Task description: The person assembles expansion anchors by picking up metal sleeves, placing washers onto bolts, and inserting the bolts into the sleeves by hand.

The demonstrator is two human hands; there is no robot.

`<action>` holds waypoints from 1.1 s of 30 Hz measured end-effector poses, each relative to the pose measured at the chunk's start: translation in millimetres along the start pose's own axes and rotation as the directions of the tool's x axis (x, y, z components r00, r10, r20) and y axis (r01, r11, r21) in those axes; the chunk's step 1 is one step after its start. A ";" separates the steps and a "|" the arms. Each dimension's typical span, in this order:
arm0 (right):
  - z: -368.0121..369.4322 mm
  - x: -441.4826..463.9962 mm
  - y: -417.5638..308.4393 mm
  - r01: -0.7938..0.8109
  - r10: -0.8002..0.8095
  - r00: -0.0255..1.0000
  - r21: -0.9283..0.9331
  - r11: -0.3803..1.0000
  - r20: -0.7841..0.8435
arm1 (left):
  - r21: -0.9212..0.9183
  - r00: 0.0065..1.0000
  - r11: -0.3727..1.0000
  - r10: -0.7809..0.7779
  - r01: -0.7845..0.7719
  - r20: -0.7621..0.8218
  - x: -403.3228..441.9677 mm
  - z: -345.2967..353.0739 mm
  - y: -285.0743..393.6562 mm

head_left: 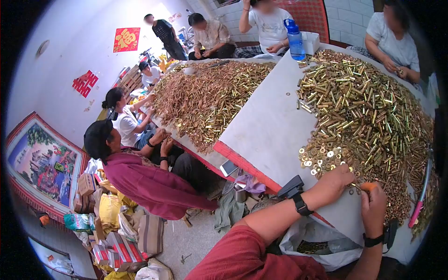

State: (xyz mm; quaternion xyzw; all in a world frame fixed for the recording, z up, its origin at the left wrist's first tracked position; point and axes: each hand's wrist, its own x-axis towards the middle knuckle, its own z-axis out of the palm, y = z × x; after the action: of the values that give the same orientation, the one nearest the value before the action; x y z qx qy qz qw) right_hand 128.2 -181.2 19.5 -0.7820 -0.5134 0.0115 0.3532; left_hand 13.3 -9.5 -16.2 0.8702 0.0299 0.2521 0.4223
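My left hand (335,183) is closed in a pinch over the white table (270,126), with a dark band on its wrist. Close against it, my right hand (374,205) is pinched too, with an orange cover (368,186) on one digit. Between my fingertips is a small brass-coloured metal part (356,186), partly hidden. Flat washers (322,157) lie scattered just beyond my left hand. Small nut-like pieces (395,198) are heaped beside my right hand. A large pile of brass-coloured metal sleeves (364,107) rises behind them.
A pink-handled rod (415,214) lies at the right, a blue bottle (294,39) at the back. White sacking (322,242) hangs below the table edge. A person in a maroon top (144,182) and several others sit around a second heap (210,93). Boxes (119,249) and bags crowd the floor.
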 end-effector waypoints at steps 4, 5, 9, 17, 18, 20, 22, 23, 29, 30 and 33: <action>7.5 -5.0 8.5 -0.068 0.066 0.997 0.064 0.996 0.038 | -0.051 0.999 0.998 0.036 -0.038 -0.035 1.5 -1.5 4.1; 11.3 -6.4 10.9 -0.160 0.152 0.985 0.107 0.981 0.079 | -0.083 0.998 0.994 0.064 -0.067 -0.029 2.2 2.6 2.2; 24.7 -7.8 12.4 -0.315 0.249 0.945 0.386 0.867 0.213 | -0.190 0.992 0.976 0.091 -0.107 -0.087 3.4 5.3 -6.6; 28.6 -9.3 -2.1 -0.412 0.278 0.910 0.727 0.550 0.306 | -0.736 0.909 0.547 -0.346 0.397 0.233 3.2 4.3 -3.9; 30.7 -8.2 -4.0 -0.410 0.279 0.911 0.728 0.550 0.303 | -0.755 0.897 0.506 -0.362 0.418 0.254 2.6 4.0 0.8; 36.5 -5.6 -11.8 -0.325 0.246 0.942 0.795 0.513 0.227 | -0.769 0.884 0.464 -0.378 0.439 0.276 2.4 1.2 6.5; 38.5 -6.5 -15.5 -0.296 0.221 0.953 0.789 0.539 0.207 | -0.786 0.854 0.387 -0.410 0.481 0.321 3.0 -1.1 8.5; 38.9 -7.2 -16.2 -0.267 0.195 0.963 0.781 0.565 0.188 | -0.786 0.854 0.387 -0.409 0.482 0.321 2.5 -1.0 7.3; 42.6 -10.8 -10.5 -0.259 0.239 0.961 0.744 0.616 0.137 | -0.809 0.838 0.325 -0.432 0.490 0.334 1.5 -3.7 9.0; 42.3 -9.8 -10.9 -0.267 0.252 0.958 0.740 0.617 0.136 | -0.808 0.820 0.299 -0.455 0.507 0.347 1.0 -3.6 9.2; 38.9 -9.3 -8.0 -0.210 0.198 0.977 0.470 0.857 0.077 | -0.772 0.760 0.248 -0.500 0.586 0.416 -5.4 2.5 -2.0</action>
State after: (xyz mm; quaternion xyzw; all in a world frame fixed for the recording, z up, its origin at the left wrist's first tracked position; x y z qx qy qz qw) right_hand 102.7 -165.9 -8.4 -0.7212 -0.4136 0.1843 0.5242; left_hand 10.1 -11.4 -21.2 0.4724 0.1773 0.0321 0.8628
